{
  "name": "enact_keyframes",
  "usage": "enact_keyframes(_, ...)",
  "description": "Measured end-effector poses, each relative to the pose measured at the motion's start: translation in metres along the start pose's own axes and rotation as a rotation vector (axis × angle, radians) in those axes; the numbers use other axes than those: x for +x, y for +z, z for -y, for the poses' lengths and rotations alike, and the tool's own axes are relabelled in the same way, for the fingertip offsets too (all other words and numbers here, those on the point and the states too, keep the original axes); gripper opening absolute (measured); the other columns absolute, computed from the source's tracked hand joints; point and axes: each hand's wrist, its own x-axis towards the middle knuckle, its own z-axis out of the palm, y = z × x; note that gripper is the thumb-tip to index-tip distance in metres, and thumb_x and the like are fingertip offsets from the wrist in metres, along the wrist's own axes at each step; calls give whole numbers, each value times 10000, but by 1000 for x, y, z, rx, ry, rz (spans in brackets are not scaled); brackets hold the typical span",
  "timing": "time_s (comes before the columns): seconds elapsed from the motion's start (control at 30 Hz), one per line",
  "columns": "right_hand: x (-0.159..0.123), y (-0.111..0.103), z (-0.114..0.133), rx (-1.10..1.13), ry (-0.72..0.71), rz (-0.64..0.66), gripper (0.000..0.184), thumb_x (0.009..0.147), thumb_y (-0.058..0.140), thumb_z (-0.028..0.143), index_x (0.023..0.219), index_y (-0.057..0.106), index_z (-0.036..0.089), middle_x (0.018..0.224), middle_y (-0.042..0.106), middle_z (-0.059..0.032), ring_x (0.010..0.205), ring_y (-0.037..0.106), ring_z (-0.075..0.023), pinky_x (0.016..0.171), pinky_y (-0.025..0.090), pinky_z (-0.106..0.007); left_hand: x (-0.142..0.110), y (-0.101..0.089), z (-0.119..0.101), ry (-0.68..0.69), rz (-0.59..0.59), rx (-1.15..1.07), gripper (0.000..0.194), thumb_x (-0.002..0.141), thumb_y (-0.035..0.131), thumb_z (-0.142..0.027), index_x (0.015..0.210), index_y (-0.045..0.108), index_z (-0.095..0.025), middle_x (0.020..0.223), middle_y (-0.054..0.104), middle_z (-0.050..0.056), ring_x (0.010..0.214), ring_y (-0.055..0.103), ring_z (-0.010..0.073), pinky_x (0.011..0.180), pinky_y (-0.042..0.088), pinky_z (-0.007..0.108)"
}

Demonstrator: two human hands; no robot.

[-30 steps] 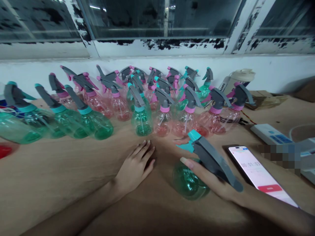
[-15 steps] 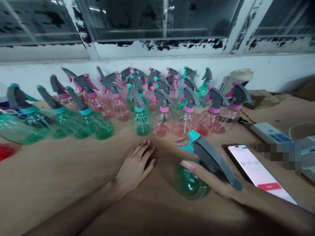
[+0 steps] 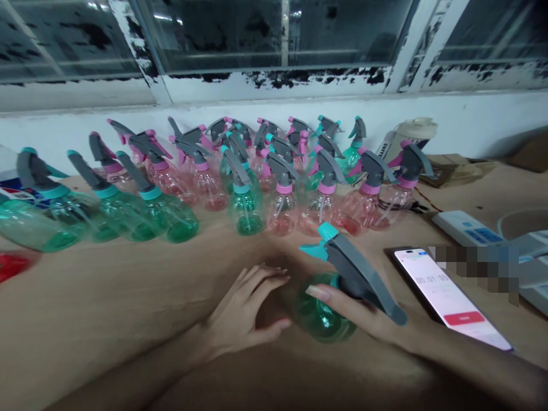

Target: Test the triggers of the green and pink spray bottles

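A green spray bottle point(image 3: 327, 314) with a grey and turquoise trigger head stands on the wooden table point(image 3: 128, 297) in front of me. My right hand point(image 3: 363, 311) is wrapped round its neck from the right, thumb across the near side; the other fingers are hidden behind it. Just left of the bottle, my left hand point(image 3: 250, 305) holds nothing. Its fingers are spread and slightly curved, with thumb and fingertips towards the bottle but apart from it.
Behind my hands stand several green spray bottles point(image 3: 182, 222) and several pink spray bottles point(image 3: 281, 214). A phone point(image 3: 449, 297) showing a timer lies to the right, near a white device point(image 3: 466, 228). At the back right are a cup point(image 3: 413, 132) and a brown packet point(image 3: 454, 168). Something red point(image 3: 12, 265) lies far left.
My left hand has moved right and slightly nearer, its thumb and fingers opening wider beside the bottle. My right hand and the green spray bottle have shifted slightly left.
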Motion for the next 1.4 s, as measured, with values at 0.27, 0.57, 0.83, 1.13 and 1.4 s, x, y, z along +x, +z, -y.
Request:
enact_keyframes(0.27,-1,6,10,170,17,2,179,731,631,318,888,562,265,855,647,-8,780,637,-196,716,549,-335,-1,3,-17,7,-32,-66,601,798,550,-487,1284,388,-173,1234,529,135,1140,490,289,960,385,464)
enact_keyframes(0.57,2,33,22,259,42,-25,338,728,665,402,987,561,213,883,651,-24,801,630,-181,771,518,-325,-8,9,-33,-151,-130,-129,848,650,654,-641,1298,319,-209,1245,476,151,1146,470,340,939,403,518)
enact_keyframes(0.83,36,81,38,316,-122,40,621,629,736,473,1112,529,143,1123,600,-117,1110,529,-243,953,427,-410,-38,-18,-13,-365,-189,-14,591,742,640,-526,1213,417,-248,1193,504,100,1111,497,320,899,459,513)
enact_keyframes(1.13,62,84,15,193,-1,167,842,622,687,592,1325,387,240,1337,450,-107,1128,520,-256,898,466,-446,-55,-61,54,-478,-284,119,610,747,617,-566,1252,444,-271,1162,550,84,1030,578,292,847,503,434)
enact_keyframes(1.4,97,94,-17,-85,148,5,577,782,583,462,1238,504,118,1181,611,-159,930,637,-262,833,484,-407,-34,-73,77,-596,-365,257,616,771,551,-623,1171,438,-168,1092,595,117,1045,564,325,848,476,434)
